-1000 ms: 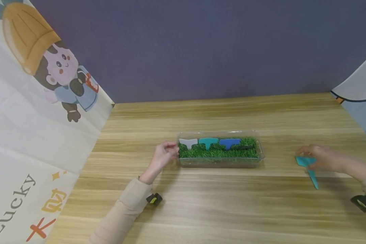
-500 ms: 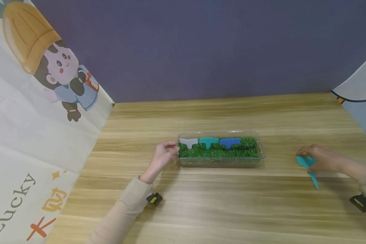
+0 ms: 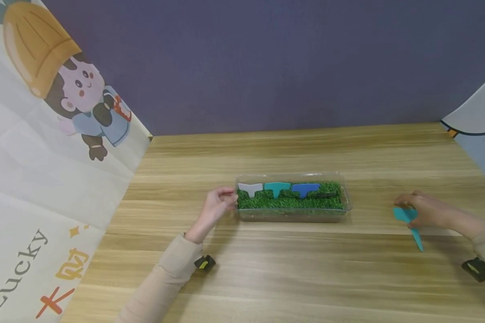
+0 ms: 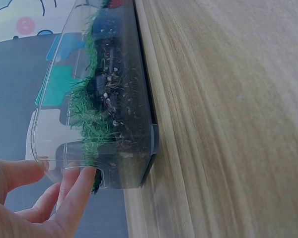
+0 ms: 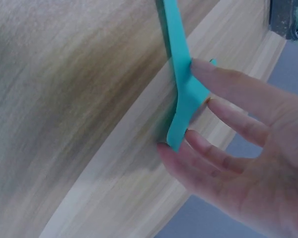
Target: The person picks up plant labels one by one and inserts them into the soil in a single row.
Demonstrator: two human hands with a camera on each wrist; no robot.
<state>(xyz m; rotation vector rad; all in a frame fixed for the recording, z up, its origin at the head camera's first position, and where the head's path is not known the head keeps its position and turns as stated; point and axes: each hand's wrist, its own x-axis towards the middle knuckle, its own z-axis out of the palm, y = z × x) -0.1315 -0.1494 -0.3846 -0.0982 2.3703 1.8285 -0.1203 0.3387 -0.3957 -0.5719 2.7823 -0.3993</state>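
My left hand [image 3: 215,207] holds the left end of a clear plastic box [image 3: 291,216], with its fingertips on the end wall and near the rim in the left wrist view. Green grass [image 3: 275,204] fills the box over dark soil. Along its back stand T-shaped plant labels: a white one [image 3: 250,189], a teal one [image 3: 276,188] and a blue one [image 3: 305,189]. To the right of the box, my right hand [image 3: 428,211] pinches another teal plant label [image 5: 191,94] between thumb and fingers. Its pointed stem faces the front. Whether it touches the table I cannot tell.
Box and hands are over a wood-grain table [image 3: 307,273]. A dark blue wall panel [image 3: 266,67] stands behind it. Printed cloth [image 3: 32,188] hangs at the left, and more cloth [image 3: 481,107] at the right. Something black and thin [image 3: 322,195] lies on the grass right of the blue label.
My right wrist has shifted slightly left, and the hand covers a little more of the teal label. My left hand has stayed at the box.
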